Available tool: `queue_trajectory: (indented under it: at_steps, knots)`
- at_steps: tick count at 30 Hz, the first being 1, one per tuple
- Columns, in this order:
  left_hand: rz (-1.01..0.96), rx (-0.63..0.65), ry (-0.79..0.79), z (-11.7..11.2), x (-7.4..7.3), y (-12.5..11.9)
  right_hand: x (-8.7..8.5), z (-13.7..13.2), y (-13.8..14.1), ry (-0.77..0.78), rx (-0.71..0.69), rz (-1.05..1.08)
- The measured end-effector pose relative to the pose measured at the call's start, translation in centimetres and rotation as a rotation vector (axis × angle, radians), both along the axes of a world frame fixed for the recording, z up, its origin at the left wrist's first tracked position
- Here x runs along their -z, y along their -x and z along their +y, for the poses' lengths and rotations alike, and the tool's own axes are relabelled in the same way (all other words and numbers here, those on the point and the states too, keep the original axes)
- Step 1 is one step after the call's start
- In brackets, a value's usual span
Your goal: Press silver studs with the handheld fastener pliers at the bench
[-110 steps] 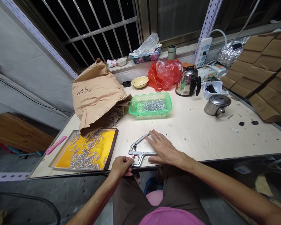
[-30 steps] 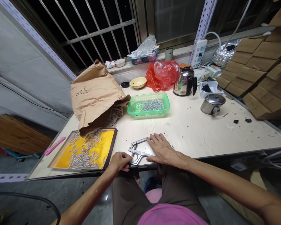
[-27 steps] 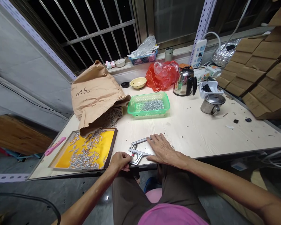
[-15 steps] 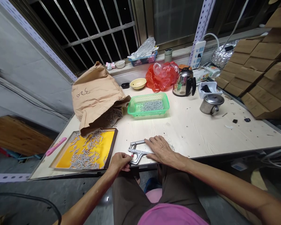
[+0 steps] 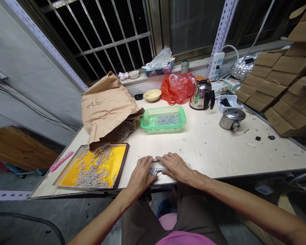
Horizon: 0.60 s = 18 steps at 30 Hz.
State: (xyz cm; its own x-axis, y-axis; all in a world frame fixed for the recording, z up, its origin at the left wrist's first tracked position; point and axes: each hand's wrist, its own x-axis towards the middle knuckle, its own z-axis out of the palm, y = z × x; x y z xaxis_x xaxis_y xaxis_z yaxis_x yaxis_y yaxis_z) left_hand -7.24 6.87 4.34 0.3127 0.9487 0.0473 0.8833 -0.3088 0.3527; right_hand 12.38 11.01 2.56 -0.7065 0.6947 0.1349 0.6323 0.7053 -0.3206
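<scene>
A silvery metal hand tool (image 5: pixel 158 169), with a straight bar and a lever-like frame, lies at the table's front edge. My left hand (image 5: pixel 139 174) covers its left end, fingers over it and thumb along the near side. At the other end my right hand (image 5: pixel 176 166) grips it with fingers bent over the top. Most of the tool is hidden under both hands. To the left is a shallow tray (image 5: pixel 123 166) with a yellow bottom, holding many small silvery metal pieces. Behind my hands stands a green plastic basket (image 5: pixel 163 127) with similar pieces.
An open brown paper bag (image 5: pixel 107 109) leans over the tray's back edge, beside a pink-handled item (image 5: pixel 61 161). Farther back are a yellow bowl (image 5: pixel 152 95), a red plastic bag (image 5: pixel 177 89) and a kettle (image 5: pixel 201 97). A lidded metal cup (image 5: pixel 231 119) and cardboard (image 5: pixel 277 85) stand right.
My left hand has moved right and forward, from pinching at the tool's left end to lying over it. My right hand stays on the right end. The view has shifted slightly.
</scene>
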Motion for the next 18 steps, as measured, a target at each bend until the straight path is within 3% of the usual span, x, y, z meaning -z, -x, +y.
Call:
queue_trajectory:
  at_steps: [5,9,14,18]
  knots:
    - [0.195,0.113,0.121,2.3,-0.1,-1.8,0.3,0.8,-0.7,0.023,-0.058,0.051]
    - [0.297,0.166,0.119,3.4,-0.5,-2.2,-0.5,1.3,-1.0,0.019,0.059,-0.047]
    - [0.322,0.115,0.088,4.1,0.2,-2.5,-1.3,2.5,-0.4,0.015,0.025,-0.198]
    - [0.315,0.043,0.064,4.2,0.8,-2.7,-0.4,3.2,0.1,-0.005,-0.029,-0.210]
